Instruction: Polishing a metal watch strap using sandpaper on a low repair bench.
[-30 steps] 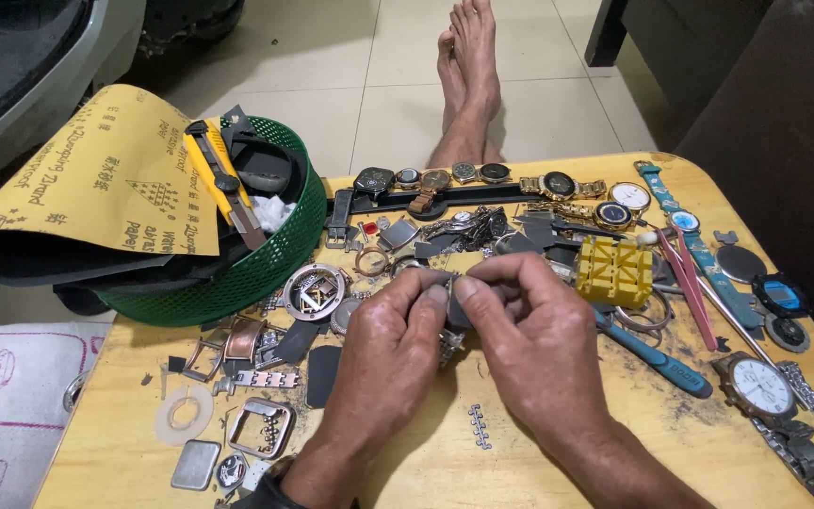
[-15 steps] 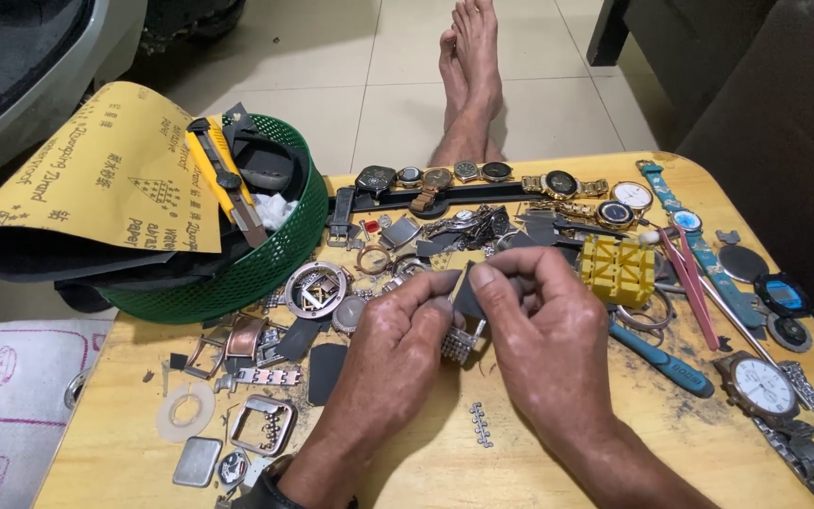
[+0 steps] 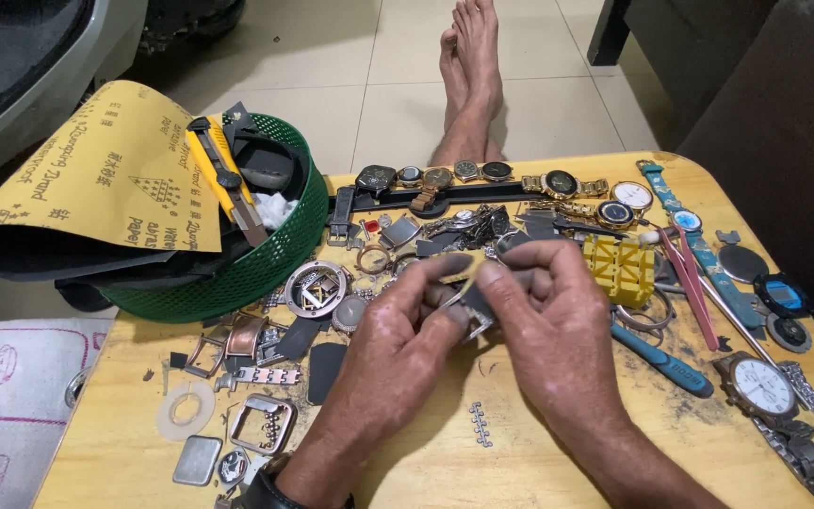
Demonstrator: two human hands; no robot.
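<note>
My left hand (image 3: 390,347) and my right hand (image 3: 558,325) meet above the middle of a wooden table (image 3: 558,462). Between their fingertips they pinch a small metal watch part with a short piece of band (image 3: 468,303). Most of that part is hidden by my fingers. A short loose strip of band links (image 3: 480,424) lies on the table just below my hands. A round silver watch case (image 3: 316,287) sits to the left of my left hand.
A green mesh basket (image 3: 266,264) holds sandpaper (image 3: 115,179) and a yellow utility knife (image 3: 223,179). Several watches (image 3: 482,174) line the far edge. A yellow block (image 3: 619,269), blue-handled tool (image 3: 661,358), pink tweezers (image 3: 694,287) and a wristwatch (image 3: 760,386) lie right. Bare feet (image 3: 468,75) rest beyond.
My hands have lowered slightly and turned the small part between the fingertips; my right fingers have shifted their pinch on it. Nothing else on the table has moved.
</note>
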